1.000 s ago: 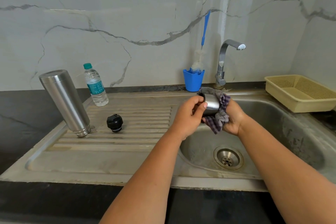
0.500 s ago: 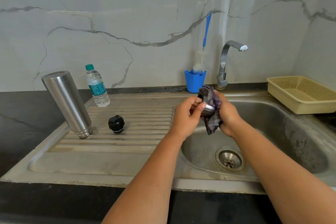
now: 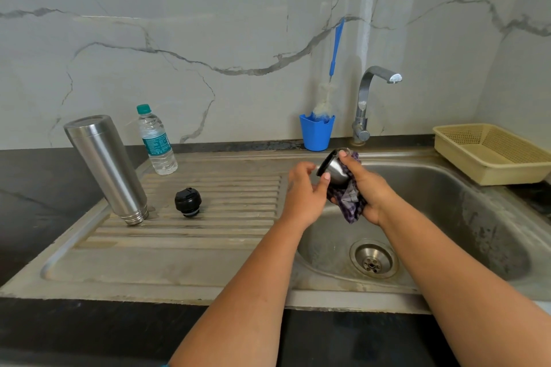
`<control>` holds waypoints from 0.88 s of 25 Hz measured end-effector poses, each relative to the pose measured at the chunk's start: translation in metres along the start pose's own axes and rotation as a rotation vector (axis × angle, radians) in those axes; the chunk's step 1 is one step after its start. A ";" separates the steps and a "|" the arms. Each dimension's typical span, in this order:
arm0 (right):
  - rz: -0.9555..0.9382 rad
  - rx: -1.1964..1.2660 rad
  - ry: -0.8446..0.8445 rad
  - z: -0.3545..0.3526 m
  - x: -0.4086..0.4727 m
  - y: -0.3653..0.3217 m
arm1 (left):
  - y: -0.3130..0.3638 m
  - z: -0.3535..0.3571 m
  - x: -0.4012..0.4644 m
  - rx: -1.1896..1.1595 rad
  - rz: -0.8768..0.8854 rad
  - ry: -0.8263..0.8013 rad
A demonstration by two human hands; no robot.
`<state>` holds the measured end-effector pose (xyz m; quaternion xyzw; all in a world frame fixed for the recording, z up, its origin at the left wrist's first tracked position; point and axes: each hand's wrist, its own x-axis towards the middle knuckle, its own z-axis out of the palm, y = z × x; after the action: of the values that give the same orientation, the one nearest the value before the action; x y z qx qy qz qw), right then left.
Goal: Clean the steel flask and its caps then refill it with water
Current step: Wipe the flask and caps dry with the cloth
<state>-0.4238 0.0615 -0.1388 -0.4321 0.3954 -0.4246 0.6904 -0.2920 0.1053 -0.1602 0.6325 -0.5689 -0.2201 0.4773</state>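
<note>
Above the steel sink basin [image 3: 465, 217], the right hand [image 3: 368, 188] grips the shiny steel cup-shaped cap [image 3: 335, 168] through a purple checked cloth [image 3: 350, 205], while the left hand [image 3: 304, 191] pinches its rim with curled fingers [image 3: 325, 177].

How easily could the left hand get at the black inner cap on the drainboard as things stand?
Probably easily: the black inner cap stands alone on the drainboard ribs, nothing between it and the left hand, though that hand first must let go of the steel cap.
</note>
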 end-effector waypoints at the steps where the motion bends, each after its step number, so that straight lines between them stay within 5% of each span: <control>1: -0.021 -0.005 0.029 0.001 -0.002 -0.001 | -0.002 0.001 0.001 -0.138 -0.105 -0.019; 6: -0.093 -0.092 0.016 0.004 -0.002 0.006 | -0.009 0.000 0.004 -0.555 -0.226 -0.029; 13: -0.077 0.050 -0.201 -0.012 -0.010 -0.018 | -0.022 -0.020 0.014 -0.336 -0.112 0.206; 16: -0.516 -0.456 0.086 -0.012 -0.005 -0.010 | -0.018 -0.022 0.010 -0.452 -0.075 0.056; 19: -0.982 -1.178 0.059 0.001 -0.003 0.010 | -0.005 -0.022 0.009 -0.801 -0.120 -0.121; 22: -1.177 -1.457 0.160 0.014 -0.001 0.014 | 0.001 -0.036 0.010 -1.265 -0.223 -0.110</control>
<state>-0.4076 0.0699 -0.1471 -0.8578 0.3277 -0.3816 -0.1052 -0.2605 0.1083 -0.1407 0.2721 -0.2836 -0.5934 0.7024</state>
